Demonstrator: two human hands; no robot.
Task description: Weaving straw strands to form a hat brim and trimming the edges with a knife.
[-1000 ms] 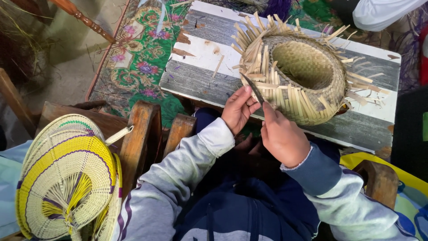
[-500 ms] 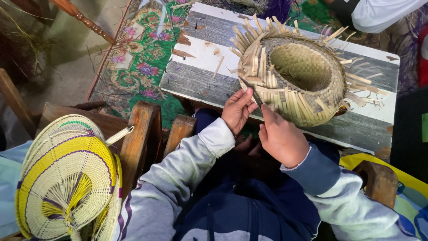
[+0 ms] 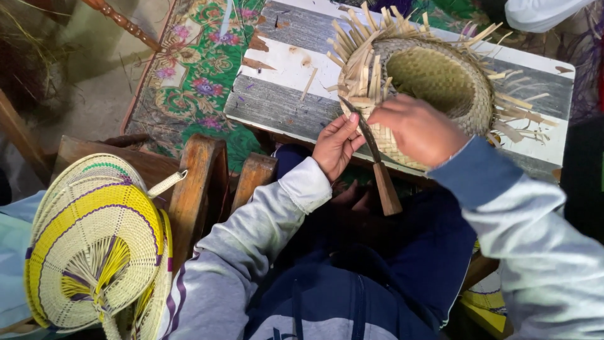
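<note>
The unfinished woven palm basket (image 3: pixel 434 88) lies just beyond both hands, on the grey-and-white plank surface (image 3: pixel 277 94), its mouth turned up toward the camera and its loose strip ends fanning outward around the rim. The right hand (image 3: pixel 415 129) rests curled on the basket's near wall, fingers bent over the weave; what they pinch cannot be made out. The left hand (image 3: pixel 336 143) sits just to the near left of it, fingers closed around the metal shaft of a wooden-handled awl (image 3: pixel 376 165). The tool's long axis runs from its tip, touching the loose strips at the basket's rim, back toward the person's lap, where the handle hangs free. The right hand is the nearer to the basket.

Counted: one basket, one awl, two hands. One yellow, purple and cream woven fan (image 3: pixel 94 245) lies well apart to the left hand's near left.
</note>
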